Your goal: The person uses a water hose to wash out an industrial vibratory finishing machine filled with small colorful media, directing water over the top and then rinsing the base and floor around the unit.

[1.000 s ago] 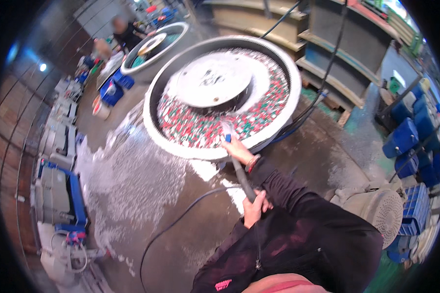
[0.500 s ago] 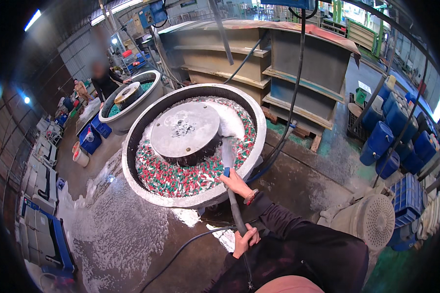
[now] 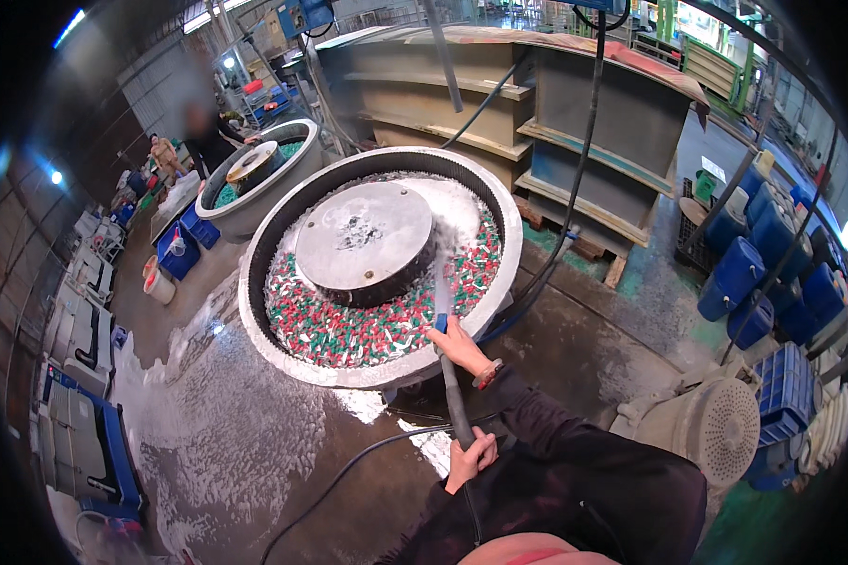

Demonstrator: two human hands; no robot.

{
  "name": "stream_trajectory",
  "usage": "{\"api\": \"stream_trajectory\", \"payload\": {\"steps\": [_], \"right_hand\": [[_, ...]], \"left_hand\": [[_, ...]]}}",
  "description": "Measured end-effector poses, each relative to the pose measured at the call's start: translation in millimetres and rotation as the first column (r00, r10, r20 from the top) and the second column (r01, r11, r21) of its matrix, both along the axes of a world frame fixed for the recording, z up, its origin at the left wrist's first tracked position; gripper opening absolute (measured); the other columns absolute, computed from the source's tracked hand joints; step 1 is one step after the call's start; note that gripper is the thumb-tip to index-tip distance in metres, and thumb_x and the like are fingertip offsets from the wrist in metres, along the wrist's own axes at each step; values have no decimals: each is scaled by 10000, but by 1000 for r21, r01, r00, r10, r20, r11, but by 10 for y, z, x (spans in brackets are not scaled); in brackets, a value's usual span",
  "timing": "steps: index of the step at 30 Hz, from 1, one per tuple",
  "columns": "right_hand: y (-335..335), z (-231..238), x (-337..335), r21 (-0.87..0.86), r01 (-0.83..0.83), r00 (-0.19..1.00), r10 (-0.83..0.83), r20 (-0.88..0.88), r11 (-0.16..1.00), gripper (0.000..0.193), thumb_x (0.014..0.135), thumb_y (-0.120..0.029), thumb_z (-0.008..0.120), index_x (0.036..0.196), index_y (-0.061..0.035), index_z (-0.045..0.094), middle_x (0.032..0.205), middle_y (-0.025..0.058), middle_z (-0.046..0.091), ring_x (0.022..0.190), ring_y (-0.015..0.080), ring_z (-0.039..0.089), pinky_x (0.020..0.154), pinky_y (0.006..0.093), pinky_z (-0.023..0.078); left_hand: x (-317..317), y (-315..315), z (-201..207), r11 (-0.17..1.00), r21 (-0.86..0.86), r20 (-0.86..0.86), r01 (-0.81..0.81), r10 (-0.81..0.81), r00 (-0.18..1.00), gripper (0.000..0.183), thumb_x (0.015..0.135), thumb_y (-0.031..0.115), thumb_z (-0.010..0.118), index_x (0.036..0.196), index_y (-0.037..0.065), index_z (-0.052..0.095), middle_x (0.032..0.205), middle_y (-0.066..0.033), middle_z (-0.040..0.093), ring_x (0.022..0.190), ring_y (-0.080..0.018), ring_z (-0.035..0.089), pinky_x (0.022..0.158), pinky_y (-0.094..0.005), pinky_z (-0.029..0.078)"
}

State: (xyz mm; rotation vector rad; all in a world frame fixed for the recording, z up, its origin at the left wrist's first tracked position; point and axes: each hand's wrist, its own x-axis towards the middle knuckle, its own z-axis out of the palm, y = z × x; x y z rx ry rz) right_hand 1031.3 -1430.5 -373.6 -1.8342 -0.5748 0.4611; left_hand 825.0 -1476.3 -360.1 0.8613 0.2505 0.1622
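Both my hands hold a long dark spray wand. My right hand grips it near the blue nozzle end, at the rim of a large round vibrating bowl. My left hand grips the wand's rear end, where a black hose joins it. A jet of water shoots from the nozzle into the bowl. The bowl holds a mass of red, green and white pellets around a grey central dome.
The concrete floor left of me is wet and foamy. A second, smaller bowl stands behind, with a person beside it. Blue drums and crates stand at right, a round white motor housing near me, grey tanks behind.
My view has lifted and swung, so the bowl now sits lower and nearer the centre. Both hands keep their grip on the wand, still spraying into the bowl.
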Motion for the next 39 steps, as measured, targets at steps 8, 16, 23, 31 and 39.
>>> {"api": "stream_trajectory", "payload": {"steps": [8,16,23,31,39], "right_hand": [[139,-101,50,76,-26,994,18,107,997,461,782,-344,530,989,52,415,899,229,515,821,361,530,740,421,414],[-57,-7,129,13,40,996,-41,75,999,481,772,-379,518,963,56,447,876,209,520,839,330,535,761,393,414],[-51,175,87,10,24,999,-24,22,1000,481,767,-363,534,968,62,435,899,211,506,867,318,527,772,386,407],[97,75,-6,13,5,999,-6,43,1000,476,785,-382,515,990,39,435,901,209,508,883,325,524,791,378,402],[341,-195,-43,-58,-130,990,132,44,990,494,794,-398,487,1012,44,458,1000,240,496,971,368,487,842,405,377]], "left_hand": [[23,98,55,996,89,-40,26,-23,999,346,875,108,457,554,99,328,416,-3,345,349,-111,340,407,-263,328],[8,17,92,1000,23,-49,10,-9,999,272,865,90,498,613,51,406,427,-5,373,376,-85,337,421,-248,324],[-41,53,81,995,88,-103,50,-40,994,243,833,92,514,619,76,399,420,-1,358,389,-88,322,446,-255,287],[-90,92,88,995,100,-69,4,3,998,293,872,110,491,599,60,398,423,-10,374,386,-107,378,456,-263,384],[-55,113,58,990,74,-58,-117,122,991,270,877,99,472,620,57,398,420,-21,371,386,-127,407,452,-277,405]]}}
